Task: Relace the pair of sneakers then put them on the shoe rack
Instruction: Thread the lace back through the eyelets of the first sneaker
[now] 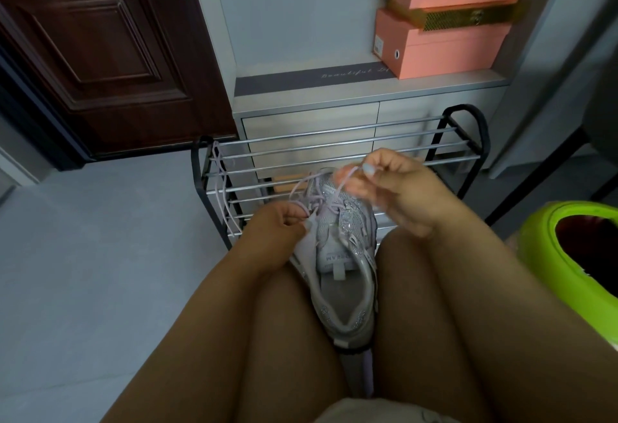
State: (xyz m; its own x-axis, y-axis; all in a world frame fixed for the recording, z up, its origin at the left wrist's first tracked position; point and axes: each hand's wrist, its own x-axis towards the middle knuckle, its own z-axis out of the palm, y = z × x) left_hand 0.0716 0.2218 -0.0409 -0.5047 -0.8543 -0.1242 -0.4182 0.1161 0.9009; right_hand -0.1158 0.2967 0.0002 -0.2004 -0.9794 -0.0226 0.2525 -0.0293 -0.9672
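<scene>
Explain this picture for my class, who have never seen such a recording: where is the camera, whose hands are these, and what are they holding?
There is no machine here. One wide camera sits on a person's head and looks down at their lap. A grey sneaker lies between their knees. The right hand pinches a lilac lace that runs up from the shoe; the left hand pinches the lace at the eyelets. In front stands a metal shoe rack, with a second lace hanging at its left end. Pink boxes sit on the cabinet behind.
</scene>
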